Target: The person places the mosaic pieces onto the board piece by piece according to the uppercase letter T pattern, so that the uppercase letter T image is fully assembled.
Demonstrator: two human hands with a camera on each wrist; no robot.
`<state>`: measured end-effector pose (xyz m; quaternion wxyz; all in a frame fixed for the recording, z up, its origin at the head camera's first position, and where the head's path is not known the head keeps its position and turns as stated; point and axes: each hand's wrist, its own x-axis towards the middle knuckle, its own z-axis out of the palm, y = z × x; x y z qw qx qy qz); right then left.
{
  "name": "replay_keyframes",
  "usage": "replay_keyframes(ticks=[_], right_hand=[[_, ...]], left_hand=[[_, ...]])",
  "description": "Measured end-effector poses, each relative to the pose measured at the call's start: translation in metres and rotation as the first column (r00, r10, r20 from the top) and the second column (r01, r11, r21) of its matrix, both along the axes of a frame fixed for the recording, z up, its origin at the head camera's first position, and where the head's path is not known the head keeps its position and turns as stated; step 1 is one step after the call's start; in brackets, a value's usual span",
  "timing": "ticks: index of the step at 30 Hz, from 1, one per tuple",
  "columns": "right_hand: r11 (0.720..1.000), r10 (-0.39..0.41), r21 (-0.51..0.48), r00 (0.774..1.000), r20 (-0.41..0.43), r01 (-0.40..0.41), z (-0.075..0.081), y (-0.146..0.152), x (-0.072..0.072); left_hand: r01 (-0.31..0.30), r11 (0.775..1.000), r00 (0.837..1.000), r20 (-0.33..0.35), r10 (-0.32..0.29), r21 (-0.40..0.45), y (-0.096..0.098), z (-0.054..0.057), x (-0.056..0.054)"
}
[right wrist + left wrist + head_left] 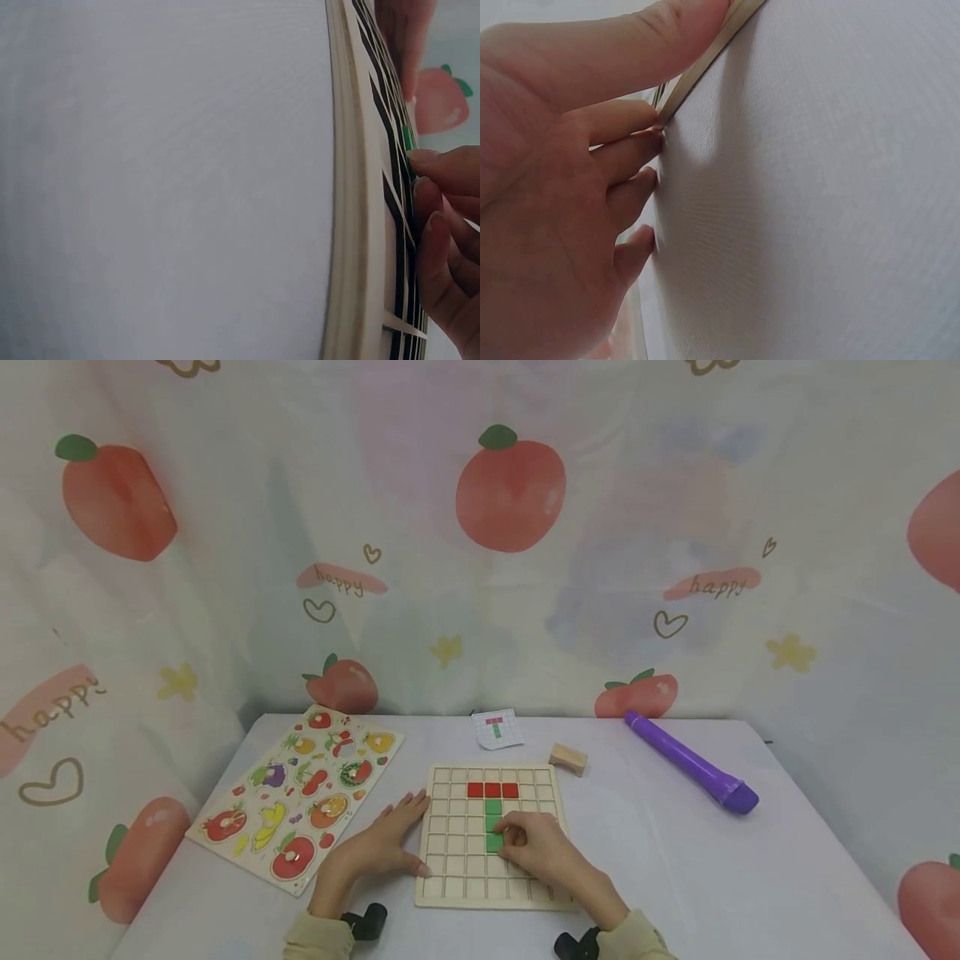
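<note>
A square wooden grid board (450, 867) lies on the table. Three red square tiles (492, 790) sit in a row near its far side, with a column of green square tiles (492, 807) below the middle one. My left hand (384, 842) rests at the board's left edge, thumb on the near part and fingers extended along the side; in the left wrist view the thumb (652, 52) touches the rim. My right hand (543, 847) is over the board, its thumb and index finger curled at the nearest green tile (493, 842). In the right wrist view a fingertip meets a green tile (407, 139).
A fruit-picture puzzle board (300, 793) lies at the left. Behind the grid board is a paper card (497, 729) with a red and green T pattern. A small wooden block (568, 759) stands near the board's far right corner. A purple microphone-shaped toy (690, 762) lies at the right.
</note>
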<state>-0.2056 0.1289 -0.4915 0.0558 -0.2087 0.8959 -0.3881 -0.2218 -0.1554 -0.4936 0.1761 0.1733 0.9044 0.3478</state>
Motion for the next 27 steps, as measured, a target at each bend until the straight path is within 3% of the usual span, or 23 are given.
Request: replay_keyframes(ticks=[17,20,23,27], right_hand=[[1.0,0.02,-0.016,0.999,-0.038,-0.02,-0.001,0.004,0.001],[0.999,-0.021,-0.03,0.995,-0.1,0.019,0.0,0.011,0.001],[0.996,-0.091,-0.035,0.973,-0.211,0.085,0.004,0.02,0.0],[0.986,-0.158,0.0,0.921,-0.355,0.169,0.01,0.034,-0.002]], left_hand=[[0.011,1.0,1.0,-0.009,-0.011,0.01,-0.001,0.003,0.004],[0.013,1.0,1.0,-0.008,-0.013,0.004,0.0,0.004,0.004],[0.015,1.0,1.0,-0.011,-0.015,-0.003,0.0,0.003,0.002],[0.006,0.999,1.0,-0.005,-0.007,-0.032,-0.002,0.004,-0.001]])
